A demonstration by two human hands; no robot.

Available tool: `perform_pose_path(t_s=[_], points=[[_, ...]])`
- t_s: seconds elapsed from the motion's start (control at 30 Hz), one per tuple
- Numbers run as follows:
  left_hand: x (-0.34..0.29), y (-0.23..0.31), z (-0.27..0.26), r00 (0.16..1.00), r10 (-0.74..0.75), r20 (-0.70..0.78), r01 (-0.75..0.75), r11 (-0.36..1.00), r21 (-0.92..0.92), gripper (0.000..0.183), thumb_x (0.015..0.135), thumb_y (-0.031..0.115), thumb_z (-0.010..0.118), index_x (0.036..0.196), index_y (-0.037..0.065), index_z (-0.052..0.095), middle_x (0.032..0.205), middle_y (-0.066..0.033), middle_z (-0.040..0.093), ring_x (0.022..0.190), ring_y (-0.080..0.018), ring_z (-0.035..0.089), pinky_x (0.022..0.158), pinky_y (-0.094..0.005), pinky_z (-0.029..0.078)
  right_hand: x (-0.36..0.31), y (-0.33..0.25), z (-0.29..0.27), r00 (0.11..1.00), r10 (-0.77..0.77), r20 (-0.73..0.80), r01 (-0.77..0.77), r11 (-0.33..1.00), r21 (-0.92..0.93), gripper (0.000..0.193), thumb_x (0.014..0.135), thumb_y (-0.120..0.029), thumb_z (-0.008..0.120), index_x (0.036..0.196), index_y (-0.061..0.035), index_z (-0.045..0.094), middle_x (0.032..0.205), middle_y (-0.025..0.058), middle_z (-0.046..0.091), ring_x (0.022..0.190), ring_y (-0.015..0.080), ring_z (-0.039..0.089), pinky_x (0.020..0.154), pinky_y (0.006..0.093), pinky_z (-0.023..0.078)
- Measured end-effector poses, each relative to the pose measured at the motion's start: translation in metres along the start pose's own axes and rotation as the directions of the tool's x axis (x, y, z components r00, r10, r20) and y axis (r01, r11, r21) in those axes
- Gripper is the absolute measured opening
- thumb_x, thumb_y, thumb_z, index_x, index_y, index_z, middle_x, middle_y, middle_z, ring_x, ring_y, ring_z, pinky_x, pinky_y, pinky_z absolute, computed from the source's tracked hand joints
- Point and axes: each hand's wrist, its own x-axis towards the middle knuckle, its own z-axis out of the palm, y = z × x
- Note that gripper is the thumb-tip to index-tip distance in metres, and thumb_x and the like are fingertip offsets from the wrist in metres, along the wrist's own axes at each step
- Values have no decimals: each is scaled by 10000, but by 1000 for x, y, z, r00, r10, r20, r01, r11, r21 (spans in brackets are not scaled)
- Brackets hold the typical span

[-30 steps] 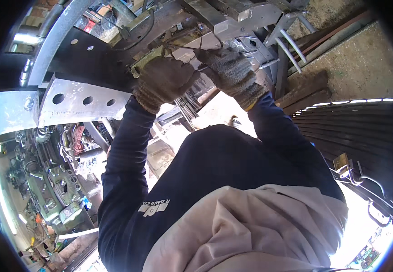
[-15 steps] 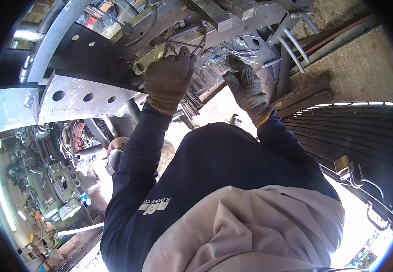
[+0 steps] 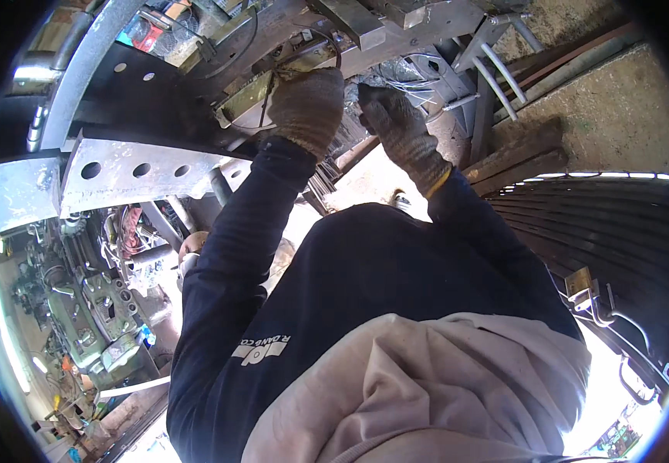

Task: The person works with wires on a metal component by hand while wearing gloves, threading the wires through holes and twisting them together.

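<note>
My left hand [image 3: 307, 112], in a grey-brown knit work glove, is closed over a thin dark cable [image 3: 263, 104] beside the steel frame. The cable bends out on both sides of the glove, and the fingertips are hidden behind the back of the hand. To its right is my right hand [image 3: 402, 131], gloved alike with a yellow cuff edge. Its fingers are curled toward the thumb; what they hold, if anything, cannot be made out. Just beyond it lies a tangle of thin pale wires [image 3: 411, 81] against the grey steel.
A steel beam with round holes [image 3: 141, 170] runs at the left, with a curved grey pipe [image 3: 91, 69] above it. A steel block [image 3: 353, 27] juts out at the top. Metal rods [image 3: 500, 73] stick out at the right. Greenish machinery [image 3: 91, 316] stands lower left, dark corrugated sheeting [image 3: 604, 224] right.
My left hand has moved right and slightly up, and the cable beside it has changed shape. My right hand has shifted left and up, its fingers now more curled. The hands are closer together.
</note>
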Motion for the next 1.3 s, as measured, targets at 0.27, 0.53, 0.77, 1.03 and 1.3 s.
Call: perform_pose_path(t_s=[0.27,0.53,0.77,1.03,1.3], points=[[1,-3,0,998,19,66,-10,991,-137,146,891,212,602,957,95,657,846,-132,684,774,-328,711,666,-474,570,67,-1,15,960,111,256,-149,980,135,340,1104,-300,441,1210,-50,645,1100,71,700,979,145,672,854,287,549],[4,-6,-11,993,-36,115,52,989,-140,250,943,323,590,973,92,678,881,-132,683,796,-330,717,666,-462,581,85,6,45,824,257,505,-555,187,811,229,1025,-209,583,1181,-51,639,1122,64,707,1002,175,658,924,331,536],[19,-23,-24,976,112,187,-59,961,-269,360,938,457,594,989,113,686,803,-125,687,744,-343,704,641,-470,569,78,20,43,963,-85,255,124,982,-140,379,944,-200,595,1290,-46,572,1238,123,652,1143,257,610,1025,377,486],[10,-29,-15,993,118,13,-113,973,-202,266,942,404,609,960,149,685,745,-92,653,672,-291,683,545,-422,542,75,29,45,867,-468,169,492,756,-431,467,852,-89,651,1305,-48,543,1239,174,618,1184,348,586,1060,400,466],[-2,-16,-38,989,109,-100,-117,989,-85,203,904,314,652,852,119,681,680,-74,615,621,-273,666,528,-414,532,74,6,18,947,-281,-154,218,916,-336,436,910,-320,691,1233,-35,627,1181,191,642,1125,375,618,1030,453,484]])
